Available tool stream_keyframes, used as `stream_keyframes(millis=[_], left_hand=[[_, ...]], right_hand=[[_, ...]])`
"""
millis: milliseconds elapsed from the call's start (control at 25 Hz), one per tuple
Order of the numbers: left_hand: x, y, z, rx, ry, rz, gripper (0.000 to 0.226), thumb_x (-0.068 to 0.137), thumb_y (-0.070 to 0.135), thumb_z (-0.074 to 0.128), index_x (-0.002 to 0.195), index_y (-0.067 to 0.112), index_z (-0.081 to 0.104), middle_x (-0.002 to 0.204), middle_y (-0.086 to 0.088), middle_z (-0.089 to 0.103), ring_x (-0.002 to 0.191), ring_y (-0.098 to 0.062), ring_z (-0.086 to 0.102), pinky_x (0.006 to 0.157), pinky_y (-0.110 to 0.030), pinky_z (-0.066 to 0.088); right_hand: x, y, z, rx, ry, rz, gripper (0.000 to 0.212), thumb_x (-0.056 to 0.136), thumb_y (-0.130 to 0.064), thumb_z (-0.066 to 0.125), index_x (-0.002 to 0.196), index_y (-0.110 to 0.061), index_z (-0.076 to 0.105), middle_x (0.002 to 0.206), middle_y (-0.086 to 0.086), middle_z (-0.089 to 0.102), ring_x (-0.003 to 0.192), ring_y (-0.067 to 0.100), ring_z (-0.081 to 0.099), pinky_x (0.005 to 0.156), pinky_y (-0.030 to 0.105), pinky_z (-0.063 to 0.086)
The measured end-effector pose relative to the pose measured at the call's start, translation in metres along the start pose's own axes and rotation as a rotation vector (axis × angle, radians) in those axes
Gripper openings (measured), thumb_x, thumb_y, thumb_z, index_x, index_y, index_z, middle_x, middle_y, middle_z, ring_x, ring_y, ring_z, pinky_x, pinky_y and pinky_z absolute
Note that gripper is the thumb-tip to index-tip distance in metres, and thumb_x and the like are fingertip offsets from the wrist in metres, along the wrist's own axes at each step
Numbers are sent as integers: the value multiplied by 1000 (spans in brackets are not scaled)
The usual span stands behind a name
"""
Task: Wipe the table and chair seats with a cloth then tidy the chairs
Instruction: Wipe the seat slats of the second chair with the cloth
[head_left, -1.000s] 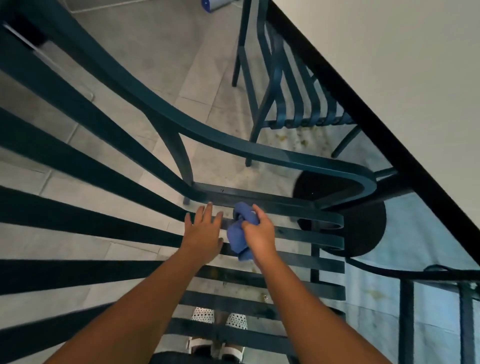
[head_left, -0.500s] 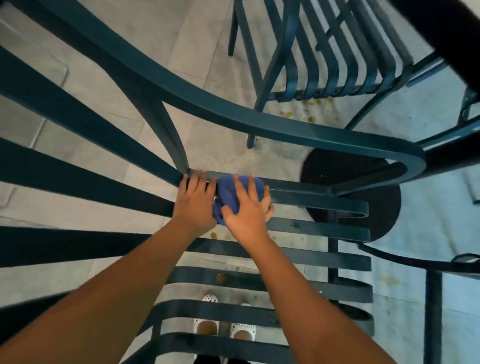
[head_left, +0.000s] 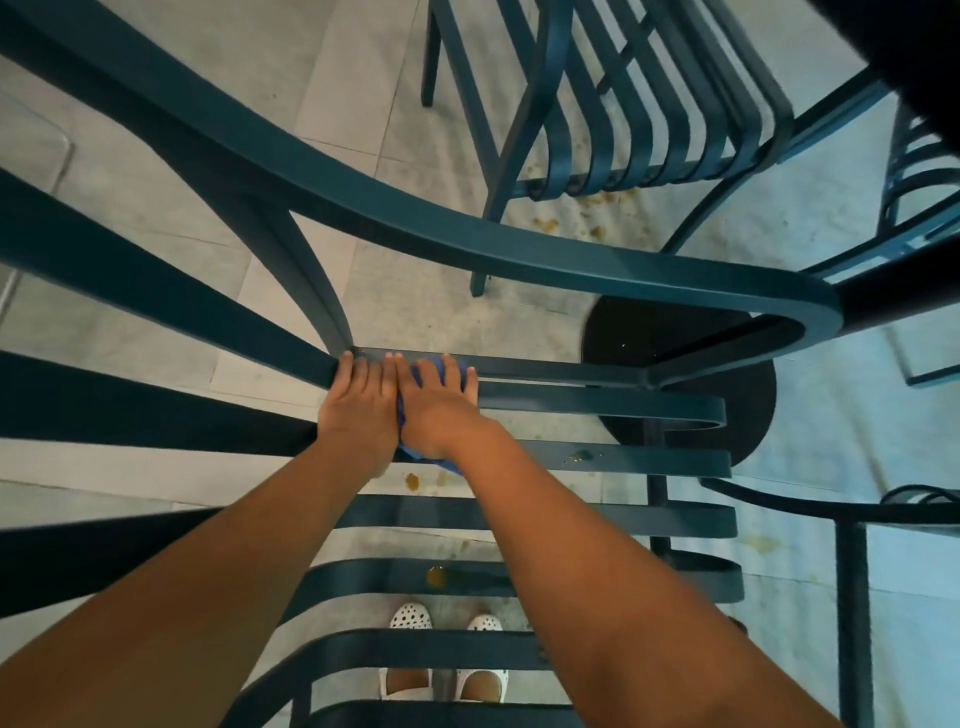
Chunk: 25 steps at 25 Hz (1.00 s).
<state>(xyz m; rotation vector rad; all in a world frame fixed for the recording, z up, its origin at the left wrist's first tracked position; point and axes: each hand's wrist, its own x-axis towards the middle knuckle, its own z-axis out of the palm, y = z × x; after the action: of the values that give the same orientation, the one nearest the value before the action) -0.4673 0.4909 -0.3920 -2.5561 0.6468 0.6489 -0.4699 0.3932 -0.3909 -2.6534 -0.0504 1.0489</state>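
The person leans over a dark teal chair (head_left: 597, 410) with a seat made of flat slats. Both hands lie side by side at the back of the seat, near where the back of the chair meets it. The right hand (head_left: 439, 405) lies flat with straight, spread fingers and presses down on a blue cloth (head_left: 422, 370). Only small bits of the cloth peek out between the fingers and under the wrist. The left hand (head_left: 358, 408) is also flat, its fingers straight, resting on the slats and touching the right hand. Yellow-brown drops (head_left: 579, 457) sit on a slat to the right of the hands. A second teal chair (head_left: 613, 119) stands farther off on the tiled floor (head_left: 363, 93). The person's white shoes (head_left: 410, 618) show between the slats below.
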Motion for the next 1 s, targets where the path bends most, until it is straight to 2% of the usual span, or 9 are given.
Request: stream_keyframes(millis=[80,200,400,560,720,840,920,1000], left_hand=[[1,2,-2,-12,15,-31,78,93,34,43,146,0,-3,150,-11,22,140,-28,17,116,-42,-1],[2,5,-2,-12,47,-49,76,93,37,44,146,3,1,146,-9,28,137,-27,24,116,-41,3],[6,10,-3,-60,62,-88,73,92,36,47,147,12,6,144,-11,34,134,-31,29,114,-44,7],[17,20,0,-255,45,-41,64,92,32,48,145,14,15,144,-10,36,133,-32,30,113,-47,6],[25,36,-1,-498,77,-20,55,95,27,43,145,17,20,140,-8,36,132,-28,30,112,-48,6],[30,58,-9,-566,106,23,54,96,25,40,146,19,19,138,-7,35,131,-25,28,113,-46,7],[33,74,-13,-570,110,61,57,96,29,42,147,20,17,137,-7,34,131,-25,27,113,-44,7],[36,82,-14,-538,120,66,63,94,44,44,147,20,20,137,-9,37,129,-28,30,111,-44,9]], right_hand=[[0,2,5,-1,107,6,72,93,-29,49,150,-25,5,150,7,20,138,37,10,112,55,-5],[-2,5,8,44,177,28,67,90,-31,52,147,-25,18,143,5,29,135,33,18,112,54,-5],[-7,9,17,137,282,76,57,93,-30,47,146,-26,24,144,4,29,140,29,11,110,53,-14],[-15,25,16,158,305,81,58,92,-27,47,146,-24,25,146,5,27,141,29,7,110,53,-14],[-21,43,20,159,363,129,53,94,-34,45,143,-21,31,149,5,25,143,28,1,110,54,-12],[-29,68,24,179,422,173,51,93,-36,45,141,-23,33,150,2,23,144,26,-5,111,53,-11],[-38,87,23,190,441,191,52,93,-35,46,142,-25,33,153,2,20,144,25,-7,112,52,-11],[-46,104,22,191,447,212,55,92,-32,45,144,-26,30,154,2,18,144,25,-6,112,51,-11]])
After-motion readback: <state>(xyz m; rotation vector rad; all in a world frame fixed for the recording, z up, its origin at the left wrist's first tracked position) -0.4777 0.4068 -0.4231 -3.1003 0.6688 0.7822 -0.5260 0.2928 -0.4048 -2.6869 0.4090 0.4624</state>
